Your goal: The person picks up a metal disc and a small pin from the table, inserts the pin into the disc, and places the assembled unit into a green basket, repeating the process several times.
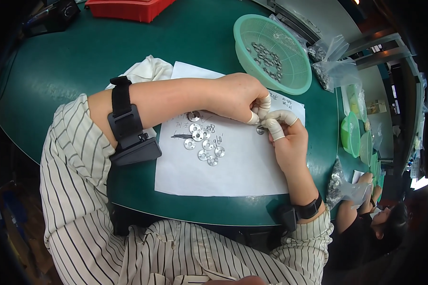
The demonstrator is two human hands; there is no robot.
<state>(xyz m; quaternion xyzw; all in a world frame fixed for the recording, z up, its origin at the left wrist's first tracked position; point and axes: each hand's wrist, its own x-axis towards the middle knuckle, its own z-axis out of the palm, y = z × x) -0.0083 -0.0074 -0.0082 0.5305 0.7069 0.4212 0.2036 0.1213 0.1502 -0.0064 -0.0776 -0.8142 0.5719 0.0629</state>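
Observation:
My left hand (245,95) reaches across the paper with its fingers curled into a pinch. White finger cots cover the fingertips of both hands. My right hand (290,142) meets it from the right, thumb and fingers pinched on a small metal disc (260,129). The fingertips of the two hands touch or nearly touch, and they hide anything between the left ones. Several flat metal rings (198,136) with small holes lie in a loose group on the white paper (223,178), left of my hands. Handwriting marks the sheet.
Beyond my hands, a green plastic basket (295,78) holds several small metal parts. A red tray (128,9) and a white cloth (150,69) rest on the green table (190,35). Bags of parts (325,71) line the right edge. A co-worker (383,223) sits at right.

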